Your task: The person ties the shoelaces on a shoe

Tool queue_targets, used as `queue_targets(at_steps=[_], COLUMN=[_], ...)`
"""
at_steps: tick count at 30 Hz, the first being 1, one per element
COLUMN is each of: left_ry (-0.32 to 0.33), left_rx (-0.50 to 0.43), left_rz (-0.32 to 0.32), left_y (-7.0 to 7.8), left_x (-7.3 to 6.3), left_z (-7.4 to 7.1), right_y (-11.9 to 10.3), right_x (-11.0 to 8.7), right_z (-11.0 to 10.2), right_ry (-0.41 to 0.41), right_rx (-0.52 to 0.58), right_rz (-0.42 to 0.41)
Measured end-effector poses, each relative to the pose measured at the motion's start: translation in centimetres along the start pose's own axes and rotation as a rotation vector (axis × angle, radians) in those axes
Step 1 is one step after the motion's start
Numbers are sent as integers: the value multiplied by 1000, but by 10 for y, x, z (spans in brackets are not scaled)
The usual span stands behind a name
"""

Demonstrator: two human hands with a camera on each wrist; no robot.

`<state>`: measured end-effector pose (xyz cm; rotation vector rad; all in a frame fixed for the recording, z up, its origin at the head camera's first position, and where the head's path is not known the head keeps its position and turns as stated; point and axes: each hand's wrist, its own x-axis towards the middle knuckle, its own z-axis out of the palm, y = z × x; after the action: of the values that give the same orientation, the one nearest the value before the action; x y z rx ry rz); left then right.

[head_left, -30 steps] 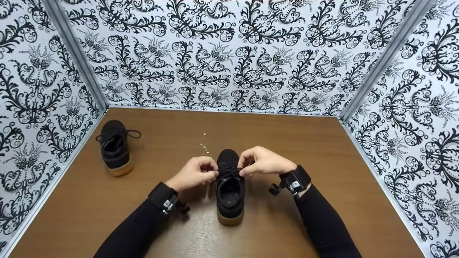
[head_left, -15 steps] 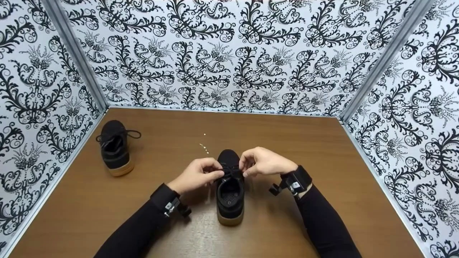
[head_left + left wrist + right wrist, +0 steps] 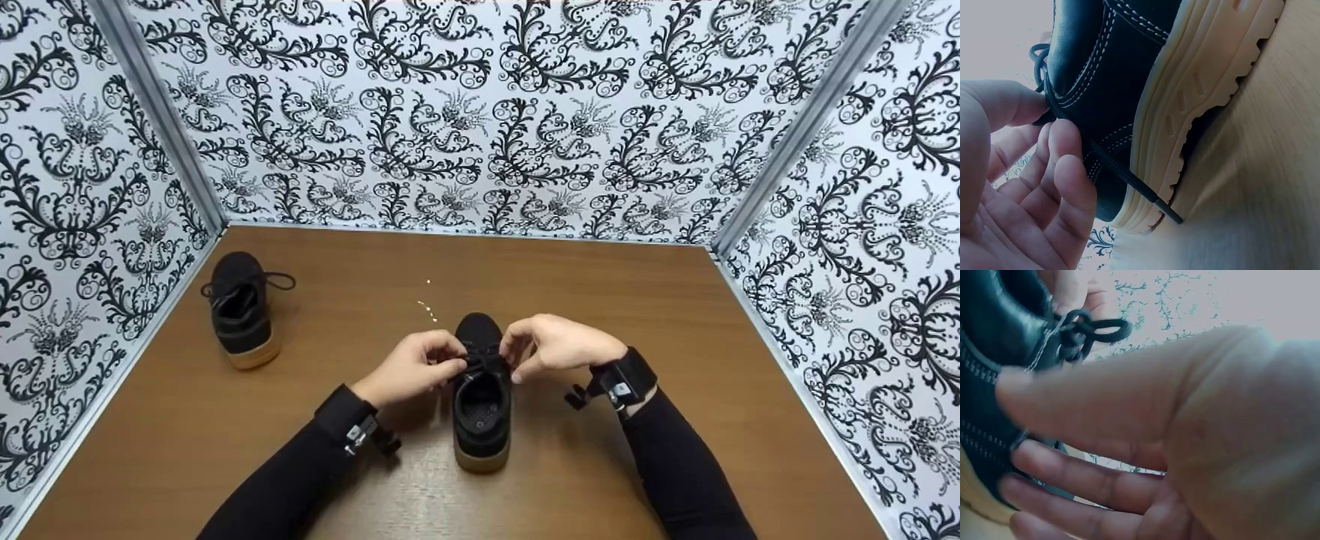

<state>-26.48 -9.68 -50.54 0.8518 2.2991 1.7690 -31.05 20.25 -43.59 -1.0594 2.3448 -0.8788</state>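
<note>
A black shoe (image 3: 481,441) with a tan sole stands in the middle of the table, toe pointing away from me. At its left side my left hand (image 3: 411,366) pinches the black shoelace (image 3: 1120,170) between thumb and fingers. A tipped end of that lace hangs down past the sole in the left wrist view. My right hand (image 3: 562,345) is at the shoe's right side, thumb apart from the fingers, with no lace showing between them. In the right wrist view its thumb (image 3: 1089,402) overlaps the shoe's stitched side, and a lace loop (image 3: 1112,331) stands up beyond it.
A second black shoe (image 3: 247,334) stands at the left of the brown table (image 3: 600,285), its lace loops (image 3: 280,280) spread to both sides. Patterned panels (image 3: 465,112) wall in the back and sides. Small bright specks (image 3: 427,306) lie beyond the middle shoe.
My left hand has moved slightly right, over the laces. My right thumb has drawn away from the laces and the right hand has shifted slightly right and nearer me. The shoes stay put.
</note>
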Motion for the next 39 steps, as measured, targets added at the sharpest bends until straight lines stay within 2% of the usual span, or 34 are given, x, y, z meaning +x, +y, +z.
queue_targets(at_steps=[5,10,18,29,37,39], left_ry=[11,9,-8,-48,-35,-32], left_rx=[11,52,81,82,65,60], left_rz=[22,46,86,96,32,32], left_y=[2,2,-1,-1,0,-1], left_x=[0,1,0,0,0,0], left_z=[2,2,-4,-12,-10,-10], right_y=[-5,-5,1,10,10,9], right_x=[1,3,3,4,4,4], right_z=[1,2,0,-4,-4,-3], right_ry=[81,90,62,47,67,77], right_rx=[28,39,7,53,99,97], right_rz=[-84,-144,-97,-79,-90,-80])
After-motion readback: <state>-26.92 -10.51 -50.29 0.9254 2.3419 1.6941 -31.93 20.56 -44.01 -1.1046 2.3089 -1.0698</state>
